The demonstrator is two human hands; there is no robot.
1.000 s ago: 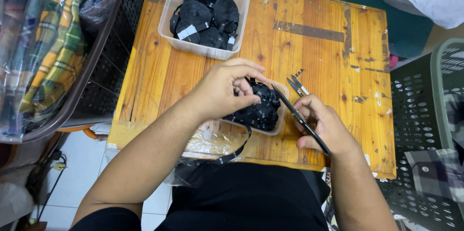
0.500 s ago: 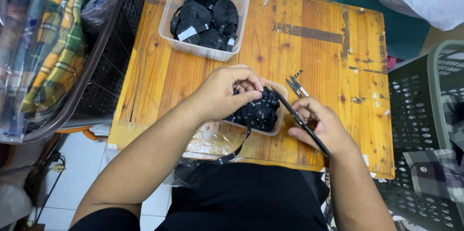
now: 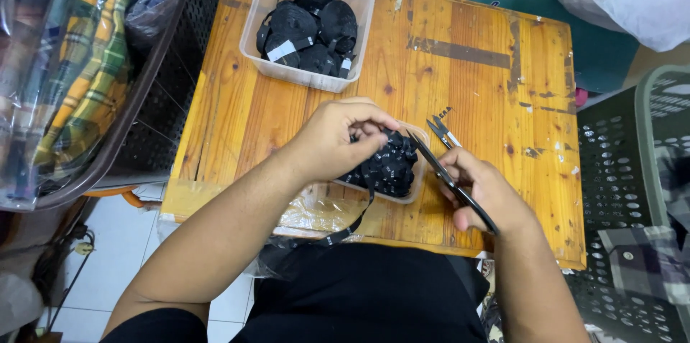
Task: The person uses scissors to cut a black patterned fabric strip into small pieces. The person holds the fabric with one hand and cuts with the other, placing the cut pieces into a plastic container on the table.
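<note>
Black label tape [image 3: 388, 165] sits bunched in a small clear tub [image 3: 415, 188] near the front edge of the wooden surface [image 3: 467, 84]. Left hand [image 3: 341, 138] pinches the tape on top of the pile, fingers closed. Right hand [image 3: 485, 192] closed around black scissors [image 3: 449, 179], blades pointing at the bundle. Larger tub [image 3: 260, 27] with black rolls further back.

My left hand [image 3: 338, 138] is curled over a heap of black ribbon [image 3: 388, 167] in a small clear tub [image 3: 415, 192] near the table's [image 3: 474, 91] front edge, fingers pinching the ribbon. One strand [image 3: 356, 224] trails off the edge toward my lap. My right hand [image 3: 485, 196] grips black scissors [image 3: 449, 178], blades pointing up-left, tips just beside the heap. Small snips [image 3: 442, 131] lie on the wood just above. A bigger tub [image 3: 309, 27] of black rolls sits farther back.
</note>
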